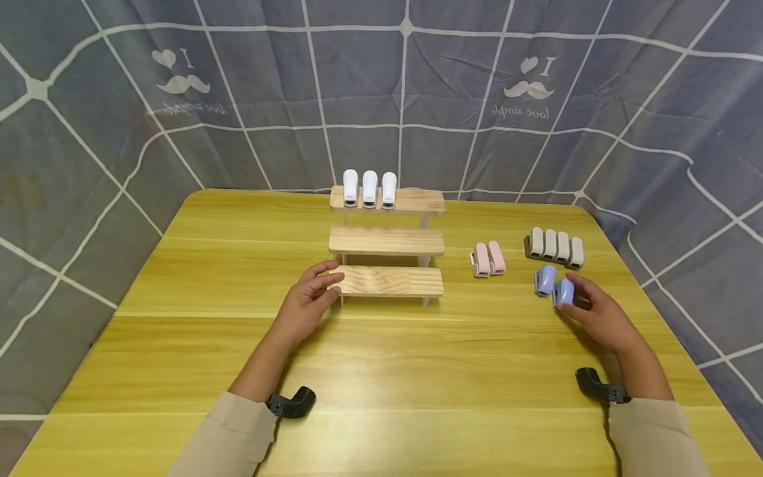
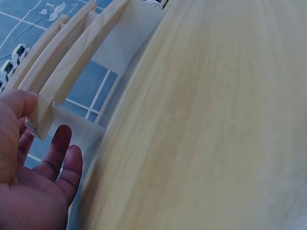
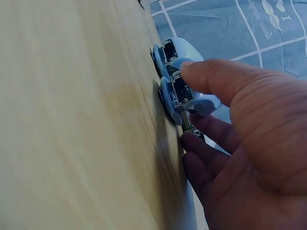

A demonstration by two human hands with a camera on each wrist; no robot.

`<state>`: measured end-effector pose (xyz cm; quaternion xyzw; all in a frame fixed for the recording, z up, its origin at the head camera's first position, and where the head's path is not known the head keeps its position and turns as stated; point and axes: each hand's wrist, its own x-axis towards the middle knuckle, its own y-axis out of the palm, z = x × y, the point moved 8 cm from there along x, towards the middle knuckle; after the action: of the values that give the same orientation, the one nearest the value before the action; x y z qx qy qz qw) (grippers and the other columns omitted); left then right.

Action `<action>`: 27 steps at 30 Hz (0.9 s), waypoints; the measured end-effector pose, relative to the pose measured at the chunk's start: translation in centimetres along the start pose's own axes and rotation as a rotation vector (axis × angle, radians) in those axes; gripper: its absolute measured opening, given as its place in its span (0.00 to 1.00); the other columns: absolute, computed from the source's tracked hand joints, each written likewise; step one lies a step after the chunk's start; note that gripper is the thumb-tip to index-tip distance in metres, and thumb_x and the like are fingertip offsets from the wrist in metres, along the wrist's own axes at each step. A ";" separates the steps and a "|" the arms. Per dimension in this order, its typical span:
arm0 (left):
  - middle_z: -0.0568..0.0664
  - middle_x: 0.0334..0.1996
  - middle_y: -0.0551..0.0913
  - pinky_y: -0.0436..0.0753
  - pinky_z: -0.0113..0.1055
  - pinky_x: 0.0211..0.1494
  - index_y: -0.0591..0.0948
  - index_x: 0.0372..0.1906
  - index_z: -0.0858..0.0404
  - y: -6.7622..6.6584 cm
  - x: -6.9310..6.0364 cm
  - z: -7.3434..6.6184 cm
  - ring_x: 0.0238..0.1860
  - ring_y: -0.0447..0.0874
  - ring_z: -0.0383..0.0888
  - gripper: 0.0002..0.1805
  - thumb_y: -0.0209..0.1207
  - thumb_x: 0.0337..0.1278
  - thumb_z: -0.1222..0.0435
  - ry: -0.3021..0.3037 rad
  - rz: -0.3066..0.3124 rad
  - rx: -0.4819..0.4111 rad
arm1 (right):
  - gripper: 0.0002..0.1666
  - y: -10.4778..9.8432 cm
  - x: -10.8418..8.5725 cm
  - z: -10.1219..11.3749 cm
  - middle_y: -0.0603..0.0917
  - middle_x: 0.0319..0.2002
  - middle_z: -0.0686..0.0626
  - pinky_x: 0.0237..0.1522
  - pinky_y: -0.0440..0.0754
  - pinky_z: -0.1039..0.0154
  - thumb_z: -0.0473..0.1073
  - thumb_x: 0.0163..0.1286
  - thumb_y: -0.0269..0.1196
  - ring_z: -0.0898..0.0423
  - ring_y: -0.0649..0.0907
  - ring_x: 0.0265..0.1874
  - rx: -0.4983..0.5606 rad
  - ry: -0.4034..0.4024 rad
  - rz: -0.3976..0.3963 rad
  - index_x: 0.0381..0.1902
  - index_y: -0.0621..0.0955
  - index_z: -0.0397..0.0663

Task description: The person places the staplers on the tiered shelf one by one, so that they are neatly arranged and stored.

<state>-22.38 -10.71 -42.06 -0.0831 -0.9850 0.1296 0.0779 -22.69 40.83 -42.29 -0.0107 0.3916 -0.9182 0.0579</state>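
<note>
Sitting inside R hand (image 1: 603, 319), prob. pinched: nearer blue device (image 1: 564, 290); L hand (image 1: 301, 310) grips end of bottom shelf (image 1: 390, 281).

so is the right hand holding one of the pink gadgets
No, the head view shows the right hand holding the nearer blue gadget, well apart from the pink gadgets.
</note>
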 end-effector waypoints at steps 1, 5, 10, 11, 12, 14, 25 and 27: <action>0.47 0.70 0.67 0.68 0.50 0.65 0.80 0.61 0.68 0.0 0.0 0.0 0.70 0.64 0.50 0.18 0.57 0.72 0.64 0.002 0.000 0.001 | 0.44 0.0 0.0 0.0 0.64 0.65 0.22 0.41 0.66 0.86 0.41 0.73 0.62 0.24 0.68 0.61 0.001 0.002 0.000 0.75 0.54 0.28; 0.48 0.70 0.68 0.68 0.51 0.66 0.80 0.60 0.69 0.1 0.1 0.0 0.70 0.64 0.51 0.18 0.57 0.72 0.64 0.003 0.000 -0.006 | 0.44 0.0 -0.1 -0.1 0.64 0.64 0.21 0.42 0.65 0.86 0.38 0.73 0.62 0.22 0.67 0.61 0.000 -0.014 -0.003 0.75 0.52 0.27; 0.48 0.70 0.67 0.68 0.51 0.65 0.80 0.60 0.69 0.1 0.0 0.0 0.70 0.64 0.51 0.18 0.57 0.72 0.64 0.001 0.003 -0.004 | 0.45 0.0 -0.1 -0.1 0.64 0.64 0.21 0.47 0.67 0.83 0.38 0.72 0.62 0.22 0.66 0.62 -0.014 -0.018 0.000 0.75 0.51 0.28; 0.48 0.70 0.67 0.68 0.51 0.65 0.80 0.61 0.69 0.1 0.0 0.0 0.70 0.64 0.51 0.19 0.57 0.72 0.64 0.000 0.004 -0.001 | 0.45 0.0 -0.1 -0.1 0.64 0.65 0.21 0.48 0.68 0.82 0.39 0.72 0.62 0.22 0.66 0.62 -0.017 -0.015 0.002 0.76 0.51 0.29; 0.47 0.70 0.67 0.68 0.51 0.65 0.80 0.61 0.69 0.1 0.0 0.0 0.70 0.64 0.50 0.18 0.57 0.72 0.64 -0.005 0.003 -0.002 | 0.45 0.1 -0.1 -0.1 0.64 0.65 0.21 0.49 0.68 0.81 0.39 0.73 0.63 0.22 0.66 0.62 -0.019 -0.011 0.003 0.76 0.51 0.29; 0.46 0.70 0.67 0.69 0.50 0.65 0.80 0.60 0.68 0.1 0.0 0.1 0.70 0.64 0.50 0.18 0.57 0.71 0.65 -0.014 0.003 0.000 | 0.45 0.1 -0.1 -0.1 0.64 0.65 0.21 0.57 0.74 0.68 0.39 0.73 0.62 0.23 0.66 0.63 -0.020 -0.003 0.007 0.76 0.51 0.29; 0.50 0.70 0.67 0.69 0.50 0.65 0.79 0.61 0.69 0.1 0.1 0.1 0.70 0.65 0.51 0.18 0.57 0.72 0.65 0.013 0.002 0.006 | 0.44 0.0 -0.1 -0.3 0.65 0.64 0.21 0.59 0.70 0.40 0.40 0.73 0.62 0.23 0.67 0.62 -0.026 0.020 -0.023 0.76 0.52 0.30; 0.49 0.70 0.67 0.69 0.50 0.65 0.80 0.61 0.69 0.0 0.1 0.0 0.69 0.65 0.51 0.18 0.57 0.71 0.65 0.007 0.002 0.004 | 0.44 -0.1 -0.1 -0.3 0.67 0.64 0.22 0.58 0.73 0.46 0.41 0.73 0.62 0.25 0.69 0.62 -0.030 0.017 -0.031 0.76 0.53 0.30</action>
<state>-22.48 -10.65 -42.06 -0.0843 -0.9843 0.1315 0.0816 -22.59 41.13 -42.38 -0.0099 0.4056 -0.9131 0.0403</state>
